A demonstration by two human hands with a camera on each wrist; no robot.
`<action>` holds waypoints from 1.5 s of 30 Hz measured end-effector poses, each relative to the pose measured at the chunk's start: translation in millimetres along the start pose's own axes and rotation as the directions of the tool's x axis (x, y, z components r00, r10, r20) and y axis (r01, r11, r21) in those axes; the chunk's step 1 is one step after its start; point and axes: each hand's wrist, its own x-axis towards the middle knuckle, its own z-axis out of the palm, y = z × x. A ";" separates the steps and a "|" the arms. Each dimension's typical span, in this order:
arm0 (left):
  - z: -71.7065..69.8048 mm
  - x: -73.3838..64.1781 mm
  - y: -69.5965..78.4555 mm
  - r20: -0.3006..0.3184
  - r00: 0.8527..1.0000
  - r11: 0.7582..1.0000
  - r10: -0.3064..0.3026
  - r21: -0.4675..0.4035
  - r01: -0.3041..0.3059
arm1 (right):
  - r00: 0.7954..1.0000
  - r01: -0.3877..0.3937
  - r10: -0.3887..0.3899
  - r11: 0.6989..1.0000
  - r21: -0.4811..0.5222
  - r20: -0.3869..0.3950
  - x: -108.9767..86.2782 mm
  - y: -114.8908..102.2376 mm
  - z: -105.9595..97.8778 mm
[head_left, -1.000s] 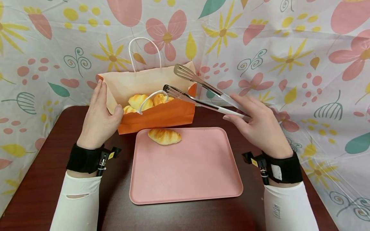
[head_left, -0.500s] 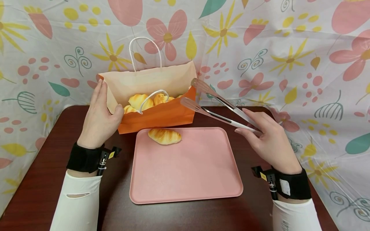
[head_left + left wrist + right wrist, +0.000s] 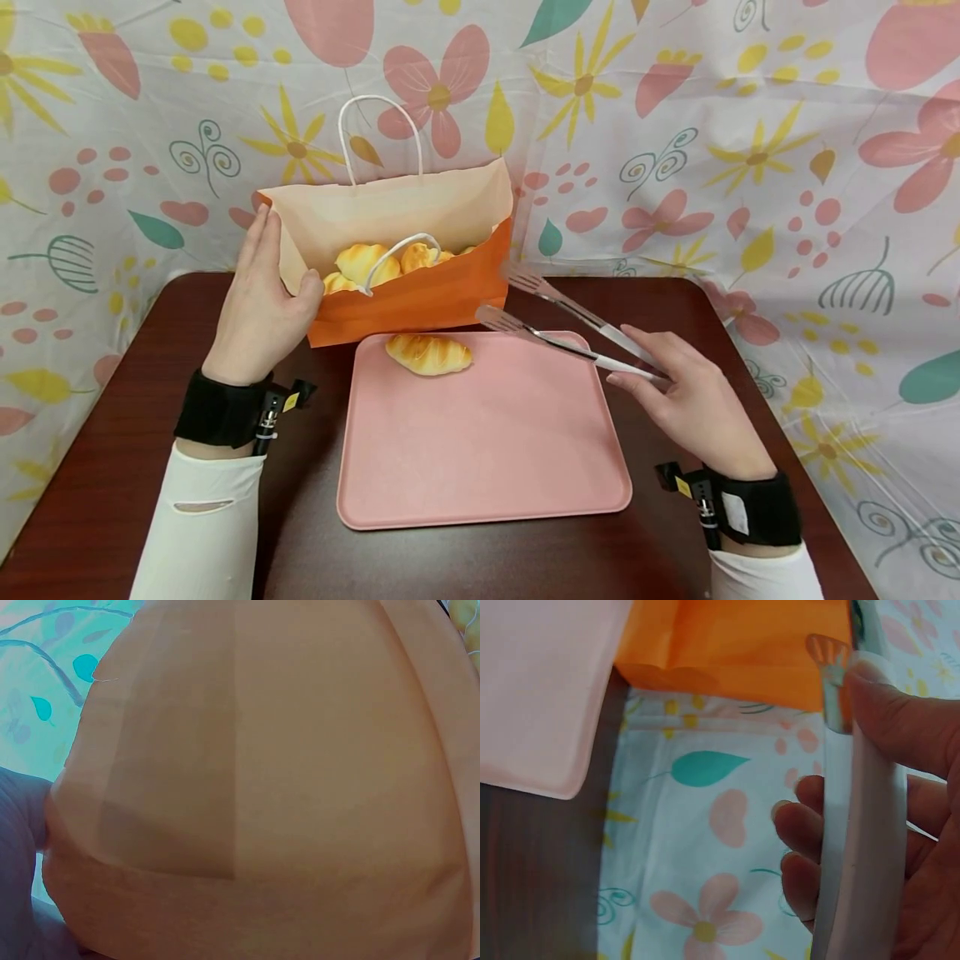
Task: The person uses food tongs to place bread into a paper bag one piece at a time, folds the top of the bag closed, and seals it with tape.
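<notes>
An orange paper bag (image 3: pixel 412 304) with white handles stands open at the back, with several bread rolls (image 3: pixel 363 263) inside. My left hand (image 3: pixel 261 300) rests against the bag's left side, fingers straight. That side fills the left wrist view. My right hand (image 3: pixel 697 400) grips the white handles of metal tongs (image 3: pixel 622 365). The tong tips are spread with nothing between them, near the bag's lower right corner and the tray's back edge. One croissant-like roll (image 3: pixel 428 355) lies at the back left of the pink tray (image 3: pixel 487 442).
Tray and bag sit on a dark brown wooden table (image 3: pixel 300 550), the tray directly in front of the bag. A floral cloth (image 3: pixel 600 100) hangs behind the table and along both sides.
My right hand has drawn back with the tongs, right and downward, taking the tips from over the bag's opening to beside its lower right. My left hand, bag and tray hold their places.
</notes>
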 end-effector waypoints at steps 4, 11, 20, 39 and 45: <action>0.7 0.8 -0.8 0.001 1.000 1.000 0.000 -0.001 0.000 | 0.997 -0.033 0.036 0.998 -0.052 0.073 -4.0 3.9 10.5; 0.4 0.7 0.0 0.000 1.000 1.000 0.006 0.001 -0.006 | 0.983 -0.072 0.086 0.993 -0.091 0.161 -4.4 4.6 27.3; -0.2 -0.6 -1.3 -0.001 1.000 1.000 0.004 0.001 -0.004 | 0.958 -0.091 0.114 0.991 -0.099 0.264 1.1 0.4 46.1; -0.2 -0.4 0.8 -0.009 1.000 1.000 0.005 0.005 -0.005 | 0.945 -0.070 0.108 0.989 -0.132 0.309 17.9 -17.0 71.7; -0.3 -0.6 0.6 -0.014 1.000 1.000 0.009 0.008 -0.009 | 0.950 -0.033 0.080 0.987 -0.159 0.301 24.0 -22.4 77.6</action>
